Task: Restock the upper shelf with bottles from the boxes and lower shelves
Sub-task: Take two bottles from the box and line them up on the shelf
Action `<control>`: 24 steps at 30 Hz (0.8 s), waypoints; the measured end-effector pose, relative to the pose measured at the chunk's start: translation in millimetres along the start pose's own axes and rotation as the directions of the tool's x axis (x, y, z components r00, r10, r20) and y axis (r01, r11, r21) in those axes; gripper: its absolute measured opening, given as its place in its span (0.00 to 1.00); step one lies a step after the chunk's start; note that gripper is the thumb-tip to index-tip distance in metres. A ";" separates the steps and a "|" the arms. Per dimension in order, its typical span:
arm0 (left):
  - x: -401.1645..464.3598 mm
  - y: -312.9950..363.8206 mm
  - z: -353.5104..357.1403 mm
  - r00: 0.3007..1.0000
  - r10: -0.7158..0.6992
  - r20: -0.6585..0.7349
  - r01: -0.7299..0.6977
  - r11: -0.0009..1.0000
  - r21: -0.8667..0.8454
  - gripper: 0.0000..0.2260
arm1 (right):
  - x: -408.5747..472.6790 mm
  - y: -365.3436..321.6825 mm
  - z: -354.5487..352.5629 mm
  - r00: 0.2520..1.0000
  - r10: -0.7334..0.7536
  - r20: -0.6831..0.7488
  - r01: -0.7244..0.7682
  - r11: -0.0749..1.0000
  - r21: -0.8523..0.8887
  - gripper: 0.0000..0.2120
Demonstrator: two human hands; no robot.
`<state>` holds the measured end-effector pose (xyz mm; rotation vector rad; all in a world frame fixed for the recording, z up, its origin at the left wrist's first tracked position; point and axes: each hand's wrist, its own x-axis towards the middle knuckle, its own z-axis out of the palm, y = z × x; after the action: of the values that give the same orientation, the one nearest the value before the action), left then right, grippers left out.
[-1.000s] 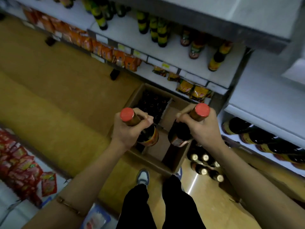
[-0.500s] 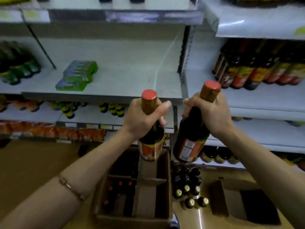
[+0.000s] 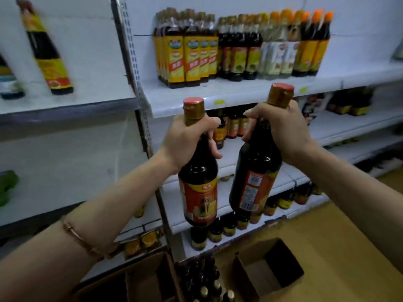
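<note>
Head view: open-topped box (image 3: 268, 271), no visible contents.

White metal shelving (image 3: 239, 94), perforated grey upright (image 3: 135, 68), yellow-brown floor (image 3: 340, 243)

Both forearms bare, no sleeves in view. Left wrist carries a thin rose-gold bangle (image 3: 81, 241), smooth metal with a small wrapped joint. Right wrist bare. Hands ungloved, no rings visible.

held bottles (image 3: 198, 182): 2; hands (image 3: 187, 140): 2; cardboard boxes (image 3: 267, 271): 2; bracelet (image 3: 80, 240): 1
</note>
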<state>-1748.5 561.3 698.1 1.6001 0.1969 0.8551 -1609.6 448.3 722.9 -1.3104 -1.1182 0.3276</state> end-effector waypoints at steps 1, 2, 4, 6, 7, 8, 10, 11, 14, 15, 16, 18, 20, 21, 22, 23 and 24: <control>10.9 0.4 15.1 0.999 0.000 0.035 0.000 1.000 -0.003 0.13 | 2.4 -1.1 -15.1 1.000 0.006 -0.022 -0.006 1.000 -0.007 0.14; 23.5 -0.3 34.2 0.997 0.006 0.076 -0.005 1.000 -0.006 0.13 | 4.4 -2.0 -33.7 0.999 0.011 -0.047 -0.012 1.000 -0.015 0.14; 47.6 -4.4 74.7 0.990 0.023 0.142 -0.021 1.000 -0.013 0.13 | 8.8 -0.1 -74.3 0.995 0.020 -0.094 -0.024 0.999 -0.038 0.13; 70.4 -11.0 116.8 0.982 0.027 0.186 -0.023 0.999 -0.025 0.12 | 11.4 2.2 -118.2 0.991 0.022 -0.133 -0.032 0.997 -0.066 0.12; 82.2 -14.7 138.4 0.979 0.023 0.202 -0.018 0.999 -0.030 0.12 | 12.0 2.7 -140.7 0.989 0.022 -0.148 -0.034 0.996 -0.080 0.13; 94.5 -18.5 160.9 0.975 0.021 0.223 -0.015 0.999 -0.031 0.13 | 13.1 3.3 -163.7 0.986 0.025 -0.164 -0.041 0.995 -0.090 0.13; 117.9 -25.3 206.0 0.961 0.025 0.276 -0.015 0.999 -0.036 0.13 | 15.1 5.4 -209.6 0.977 0.047 -0.207 -0.069 0.992 -0.101 0.14; 128.1 -27.5 227.5 0.955 0.030 0.295 -0.016 0.999 -0.048 0.13 | 15.6 5.9 -230.8 0.972 0.057 -0.227 -0.084 0.991 -0.109 0.14; 159.1 -34.1 290.4 0.944 0.052 0.326 -0.024 0.996 -0.089 0.12 | 19.0 7.1 -293.2 0.962 0.043 -0.271 -0.092 0.981 -0.169 0.13; 168.5 -35.7 310.3 0.938 0.052 0.343 -0.019 0.995 -0.097 0.11 | 18.8 7.5 -313.1 0.955 0.039 -0.294 -0.096 0.979 -0.181 0.13; 177.5 -37.5 329.5 0.931 0.049 0.363 -0.013 0.995 -0.102 0.11 | 18.2 8.3 -331.9 0.946 0.037 -0.322 -0.101 0.978 -0.183 0.15; 196.5 -42.5 365.2 0.916 0.051 0.397 -0.011 0.995 -0.103 0.11 | 18.1 11.4 -368.2 0.926 0.033 -0.376 -0.112 0.975 -0.191 0.16; 215.0 -48.7 396.9 0.903 0.049 0.427 -0.006 0.995 -0.103 0.12 | 19.5 16.0 -401.2 0.904 0.036 -0.425 -0.128 0.974 -0.189 0.15; 224.0 -52.1 411.4 0.897 0.047 0.440 0.000 0.994 -0.105 0.12 | 20.5 19.3 -416.4 0.894 0.038 -0.445 -0.130 0.975 -0.178 0.16; 233.0 -55.9 425.9 0.890 0.045 0.453 0.004 0.994 -0.106 0.12 | 22.3 23.6 -431.4 0.886 0.039 -0.462 -0.132 0.977 -0.169 0.16; 241.8 -59.9 440.0 0.884 0.044 0.466 0.006 0.994 -0.105 0.12 | 24.1 28.0 -445.5 0.878 0.042 -0.476 -0.137 0.976 -0.168 0.18; 250.7 -64.3 453.6 0.876 0.042 0.480 0.008 0.995 -0.101 0.12 | 26.8 33.4 -459.7 0.872 0.045 -0.487 -0.146 0.974 -0.171 0.19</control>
<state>-1268.2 363.6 752.8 1.6696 -0.2140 0.4461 -1220.0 205.3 770.6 -1.5264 -0.6740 -0.0504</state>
